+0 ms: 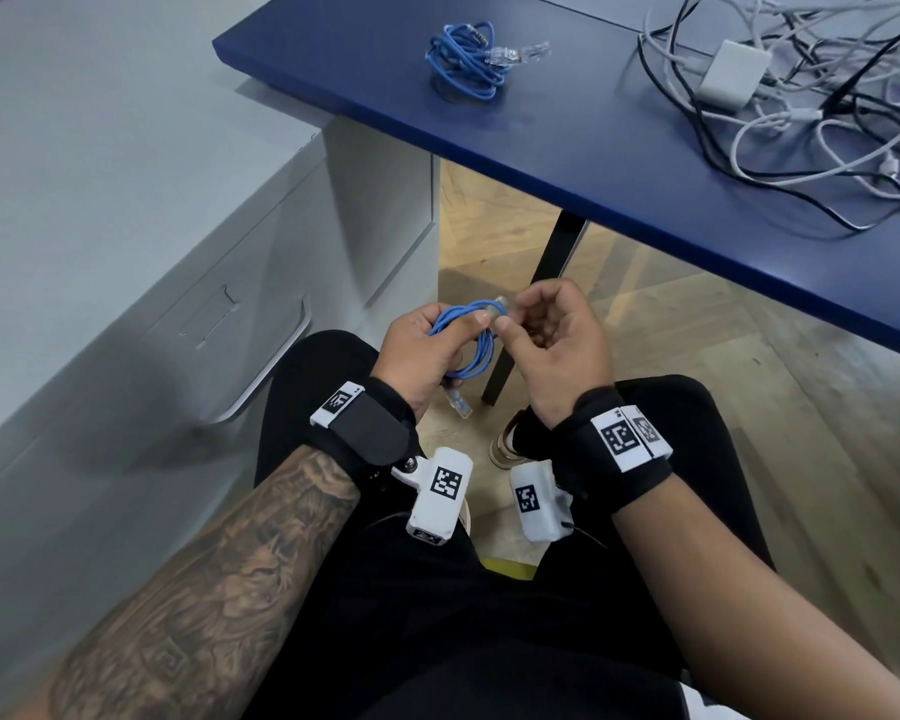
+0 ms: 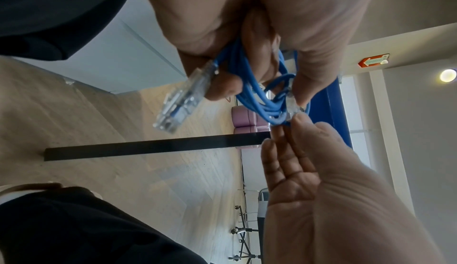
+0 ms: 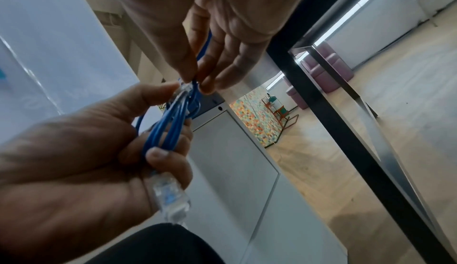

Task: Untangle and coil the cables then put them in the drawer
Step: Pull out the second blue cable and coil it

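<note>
The person sits with both hands raised over the lap, in front of the blue counter (image 1: 619,148). The left hand (image 1: 427,350) has its fingers curled round a small coil of blue network cable (image 1: 468,345), thumb laid across the top of the loops, so the coil is held in the air between the knees. One clear plug (image 1: 458,405) hangs loose below that hand; in the left wrist view it juts out past the fingers. The right hand (image 1: 557,345), fingers bent, pinches the other clear plug (image 3: 184,88) at the top of the coil between thumb and fingertips, just where the left thumb ends. On the counter a second blue cable (image 1: 468,59) lies coiled near the far edge, its clear plugs sticking out to the right. Well apart from it, at the right end of the counter, sits a tangle of white and black cables (image 1: 811,122) with a white power adapter (image 1: 731,75) lying among them. To the left of the person stands a grey drawer unit (image 1: 219,324), its drawer fronts closed, with a pale handle along one front.
</note>
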Demonstrator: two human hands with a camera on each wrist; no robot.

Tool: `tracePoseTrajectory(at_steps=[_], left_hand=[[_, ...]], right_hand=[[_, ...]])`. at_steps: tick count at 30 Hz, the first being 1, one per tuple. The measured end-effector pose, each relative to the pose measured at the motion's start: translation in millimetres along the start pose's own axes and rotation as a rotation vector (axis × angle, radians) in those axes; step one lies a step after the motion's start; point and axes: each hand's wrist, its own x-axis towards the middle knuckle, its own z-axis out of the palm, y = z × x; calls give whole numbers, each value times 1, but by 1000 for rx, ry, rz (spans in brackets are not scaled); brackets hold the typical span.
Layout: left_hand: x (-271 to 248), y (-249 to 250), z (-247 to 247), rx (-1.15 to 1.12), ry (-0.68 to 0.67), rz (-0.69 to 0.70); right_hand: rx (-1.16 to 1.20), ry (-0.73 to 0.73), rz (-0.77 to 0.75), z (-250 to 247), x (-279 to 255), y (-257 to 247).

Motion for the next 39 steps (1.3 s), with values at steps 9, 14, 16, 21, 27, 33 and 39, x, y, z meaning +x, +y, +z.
tracePoseTrajectory(at_steps=[9,14,16,21,27,33,39], left_hand=[[-2,0,-5,-17,-62,6],[-1,1,-1,-61,-132,-57],[0,3,-2,-109,-166,-91],[0,8,-8,-92,-183,-81],[3,21,-13,-126,-188,-31],[7,41,-1,-230,-37,97],[12,77,29,-402,-93,182]], right_hand=[[150,-77,169,-3,4,-8],[270,-191,344,-7,10,1],[250,-94,324,-11,13,0],[282,88,263,-29,21,-5],[322,98,130,-47,30,-29],[509,-7,262,-31,33,-52],[102,-182,113,-15,28,-65]])
